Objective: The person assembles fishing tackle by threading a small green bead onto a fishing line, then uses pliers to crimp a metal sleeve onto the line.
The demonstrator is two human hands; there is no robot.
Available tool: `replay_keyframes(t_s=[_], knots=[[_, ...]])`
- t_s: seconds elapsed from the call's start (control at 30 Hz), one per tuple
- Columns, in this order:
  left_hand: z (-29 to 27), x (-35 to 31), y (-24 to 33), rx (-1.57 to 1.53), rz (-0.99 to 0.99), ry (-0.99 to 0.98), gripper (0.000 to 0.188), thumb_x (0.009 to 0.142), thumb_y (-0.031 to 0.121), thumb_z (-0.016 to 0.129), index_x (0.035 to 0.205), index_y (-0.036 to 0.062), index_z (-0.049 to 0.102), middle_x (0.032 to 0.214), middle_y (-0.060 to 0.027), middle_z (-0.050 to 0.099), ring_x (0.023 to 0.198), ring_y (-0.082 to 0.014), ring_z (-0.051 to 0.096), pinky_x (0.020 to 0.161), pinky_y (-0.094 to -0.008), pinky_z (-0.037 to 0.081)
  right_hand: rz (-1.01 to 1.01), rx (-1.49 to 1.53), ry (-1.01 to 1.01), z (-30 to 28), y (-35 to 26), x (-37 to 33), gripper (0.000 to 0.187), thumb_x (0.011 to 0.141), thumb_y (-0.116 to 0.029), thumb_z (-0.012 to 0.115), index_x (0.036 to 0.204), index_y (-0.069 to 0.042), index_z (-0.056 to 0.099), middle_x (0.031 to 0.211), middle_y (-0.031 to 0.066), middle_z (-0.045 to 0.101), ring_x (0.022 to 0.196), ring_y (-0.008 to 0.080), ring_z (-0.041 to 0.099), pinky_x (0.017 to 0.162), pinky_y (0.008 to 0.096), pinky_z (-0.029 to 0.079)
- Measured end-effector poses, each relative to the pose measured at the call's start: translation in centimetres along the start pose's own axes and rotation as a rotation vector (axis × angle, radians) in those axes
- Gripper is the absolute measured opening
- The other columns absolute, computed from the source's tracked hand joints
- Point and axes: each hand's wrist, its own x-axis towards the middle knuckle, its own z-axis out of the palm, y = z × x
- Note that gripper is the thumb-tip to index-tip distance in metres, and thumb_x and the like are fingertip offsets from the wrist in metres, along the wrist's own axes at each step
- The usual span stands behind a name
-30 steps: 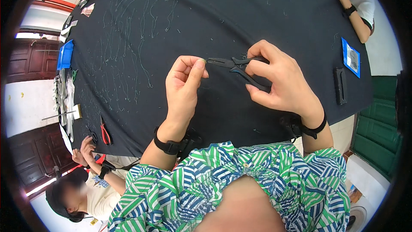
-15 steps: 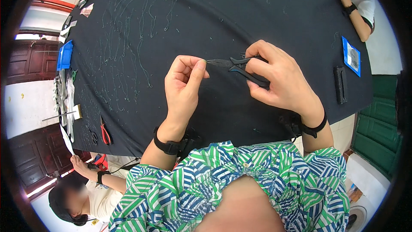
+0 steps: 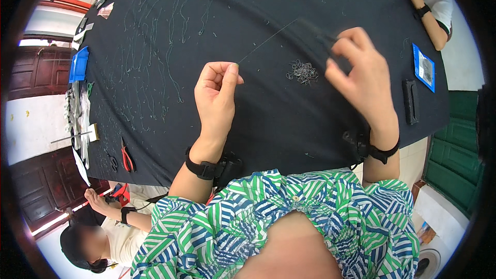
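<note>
Thumb and forefinger of my left hand point(image 3: 216, 93) pinch the end of a thin green line point(image 3: 266, 44), which runs up and to the right. My right hand point(image 3: 364, 70) is raised on the right, its fingers curled round dark-handled pliers point(image 3: 320, 33). The pliers are smeared by motion, and the line's upper end stops near their tip; whether the jaws grip it I cannot tell. On the black cloth between my hands lies a small heap of dark metal hooks point(image 3: 302, 73).
Lengths of looped green line point(image 3: 169, 67) spread over the cloth at left. Red-handled pliers point(image 3: 127, 159) and scissors point(image 3: 112, 161) lie near left. A blue packet point(image 3: 423, 67) and a black case point(image 3: 411, 102) rest at right. Other people sit around the table.
My right hand has swung up and to the right with the pliers, away from my left hand. The line now stretches between them, and the heap of hooks has come into view.
</note>
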Motion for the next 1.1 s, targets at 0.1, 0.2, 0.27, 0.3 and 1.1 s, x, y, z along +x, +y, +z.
replay_keyframes(t_s=[0.1,0.2,0.27,0.3,1.1], knots=[[-0.1,0.1,-0.2,-0.028,-0.020,0.001,0.010,0.095,0.015,0.061,0.096,0.0046,0.060,0.079,0.0007,0.062,0.069,-0.0030,0.054,0.064,-0.0166,0.042,0.194,-0.032,0.100,-1.2,1.1,0.4,0.018,0.077,-0.014,0.064,0.085,0.001,0.056,0.092,0.0070,0.058,0.071,0.0202,0.056,0.064,0.0301,0.045],[0.5,0.0,-0.3,0.005,0.009,-0.006,0.011,0.097,0.016,0.059,0.098,0.0057,0.062,0.083,0.0007,0.062,0.075,-0.0046,0.053,0.069,-0.0199,0.042,0.223,-0.064,0.117,-1.6,1.6,0.6,0.024,0.076,-0.024,0.065,0.085,-0.002,0.066,0.095,0.0088,0.062,0.075,0.0257,0.064,0.066,0.0358,0.049],[0.4,0.2,-0.6,0.026,0.016,-0.004,0.012,0.097,0.017,0.058,0.099,0.0057,0.062,0.086,0.0002,0.062,0.079,-0.0057,0.054,0.074,-0.0212,0.043,0.253,-0.062,0.110,-1.6,1.6,0.6,0.023,0.076,-0.024,0.064,0.085,-0.002,0.067,0.095,0.0088,0.063,0.075,0.0255,0.064,0.066,0.0353,0.049],[0.3,0.3,-0.7,0.048,0.024,-0.002,0.012,0.097,0.017,0.058,0.100,0.0057,0.062,0.088,-0.0004,0.062,0.083,-0.0068,0.055,0.080,-0.0225,0.044,0.267,-0.051,0.099,-1.6,1.5,0.7,0.024,0.076,-0.024,0.064,0.085,-0.002,0.066,0.095,0.0089,0.063,0.076,0.0257,0.064,0.066,0.0347,0.049],[0.0,0.9,-1.1,-0.094,-0.049,0.068,0.011,0.096,0.016,0.060,0.096,0.0055,0.061,0.085,0.0001,0.062,0.081,-0.0056,0.055,0.079,-0.0212,0.043,0.127,0.176,-0.192,-2.2,5.7,0.2,0.026,0.079,-0.025,0.070,0.085,0.000,0.063,0.091,0.0106,0.057,0.084,0.0240,0.058,0.074,0.0331,0.046]])
